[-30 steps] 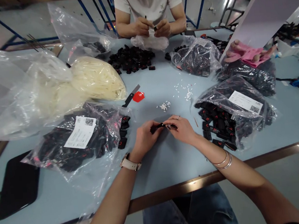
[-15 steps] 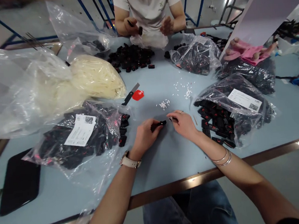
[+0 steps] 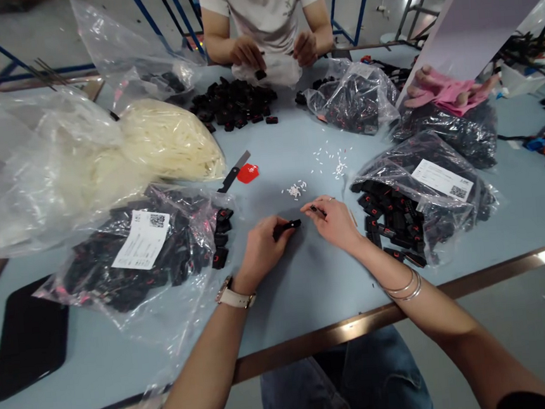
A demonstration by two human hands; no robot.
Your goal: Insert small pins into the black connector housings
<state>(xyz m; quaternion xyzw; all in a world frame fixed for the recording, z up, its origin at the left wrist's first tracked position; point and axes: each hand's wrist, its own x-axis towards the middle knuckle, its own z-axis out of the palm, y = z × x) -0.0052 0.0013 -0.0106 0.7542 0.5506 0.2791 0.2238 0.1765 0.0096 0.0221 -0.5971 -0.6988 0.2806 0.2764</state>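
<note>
At a pale blue table (image 3: 308,290), near its front edge, the left hand (image 3: 262,250) pinches a slim black part (image 3: 288,227) between thumb and fingers, the part's tip poking out toward the right hand (image 3: 334,221), which is curled around a small dark piece (image 3: 317,211) held at its fingertips; the two hands sit close together but apart, just above the tabletop. The black part is short, narrow and glossy, with no marking that can be read. Just beyond the hands lies a scatter of tiny white bits (image 3: 295,191). To the left, a clear bag (image 3: 134,258) with a white label holds black parts with red marks, several of them spilling from its mouth. To the right, a second labelled bag (image 3: 425,200) holds more of the same, also spilling toward the hands. Farther back, a large bag of cream strips (image 3: 172,143) sits beside a loose heap of black parts (image 3: 235,103), and a third bag (image 3: 356,98) of dark parts stands near the far edge. A knife (image 3: 234,173) and a red tab (image 3: 248,173) lie mid-table. Across the table, a co-worker's hands (image 3: 273,48) rest at a small clear bag; what they hold is too small to tell. A pink glove (image 3: 444,94) lies on another dark bag at the right. A flat black object (image 3: 27,344) at the left is cut off by the frame edge.
</note>
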